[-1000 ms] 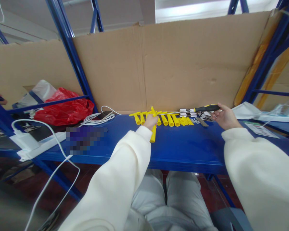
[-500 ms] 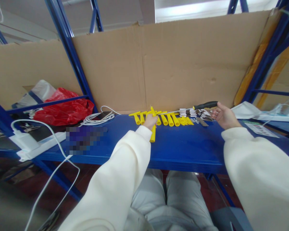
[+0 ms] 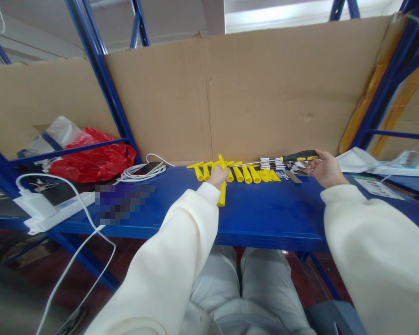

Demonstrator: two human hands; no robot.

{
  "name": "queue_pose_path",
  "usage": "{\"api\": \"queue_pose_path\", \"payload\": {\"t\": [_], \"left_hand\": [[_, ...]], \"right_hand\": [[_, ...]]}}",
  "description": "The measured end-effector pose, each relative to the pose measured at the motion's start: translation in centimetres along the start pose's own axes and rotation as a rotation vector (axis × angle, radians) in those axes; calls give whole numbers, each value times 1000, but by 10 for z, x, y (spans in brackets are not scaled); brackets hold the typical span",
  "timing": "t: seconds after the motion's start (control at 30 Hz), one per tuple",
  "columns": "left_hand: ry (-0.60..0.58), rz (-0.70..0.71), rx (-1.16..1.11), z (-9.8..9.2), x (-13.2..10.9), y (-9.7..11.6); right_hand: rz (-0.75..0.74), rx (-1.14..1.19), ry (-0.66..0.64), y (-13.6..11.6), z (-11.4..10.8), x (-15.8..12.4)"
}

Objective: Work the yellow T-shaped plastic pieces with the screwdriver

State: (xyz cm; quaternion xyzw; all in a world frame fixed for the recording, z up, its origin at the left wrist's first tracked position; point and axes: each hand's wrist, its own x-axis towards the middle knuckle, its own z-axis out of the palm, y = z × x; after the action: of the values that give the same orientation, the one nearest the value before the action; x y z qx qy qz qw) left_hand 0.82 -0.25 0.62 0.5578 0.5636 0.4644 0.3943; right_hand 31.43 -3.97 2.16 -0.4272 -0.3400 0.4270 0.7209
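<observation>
Holding | right grip (image 3: 325, 170): screwdriver (image 3: 300, 156) jutting leftward | left grip (image 3: 218, 177): yellow piece (image 3: 222, 197)

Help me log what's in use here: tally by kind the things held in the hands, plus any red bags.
Yellow T-shaped piece, in the left hand: 1
Screwdriver, in the right hand: 1
Red bag: 1
Total: 3

Two hands (image 3: 326, 171), one screwdriver (image 3: 299, 156), at least seven yellow T-shaped pieces (image 3: 248, 175), one red bag (image 3: 90, 160)
</observation>
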Motion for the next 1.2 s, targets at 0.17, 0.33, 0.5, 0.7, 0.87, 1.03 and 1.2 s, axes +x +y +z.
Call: {"api": "queue_pose_path", "payload": {"t": [0.17, 0.33, 0.5, 0.7, 0.87, 1.03, 1.2], "left_hand": [[-6, 2, -3, 0, 5, -4], [-14, 2, -5, 0, 8, -6], [-7, 6, -9, 0, 7, -5], [-15, 13, -7, 0, 8, -6], [-18, 14, -12, 0, 12, -9], [-6, 6, -4, 0, 12, -9], [5, -3, -5, 0, 8, -5]], "right_hand": [[25, -9, 6, 2, -3, 2], [-3, 1, 43, 2, 1, -1], [6, -13, 95, 0, 5, -4], [39, 4, 57, -4, 4, -6], [32, -30, 35, -2, 1, -2], [-2, -81, 12, 1, 2, -4], [37, -104, 8, 0, 2, -3]]}}
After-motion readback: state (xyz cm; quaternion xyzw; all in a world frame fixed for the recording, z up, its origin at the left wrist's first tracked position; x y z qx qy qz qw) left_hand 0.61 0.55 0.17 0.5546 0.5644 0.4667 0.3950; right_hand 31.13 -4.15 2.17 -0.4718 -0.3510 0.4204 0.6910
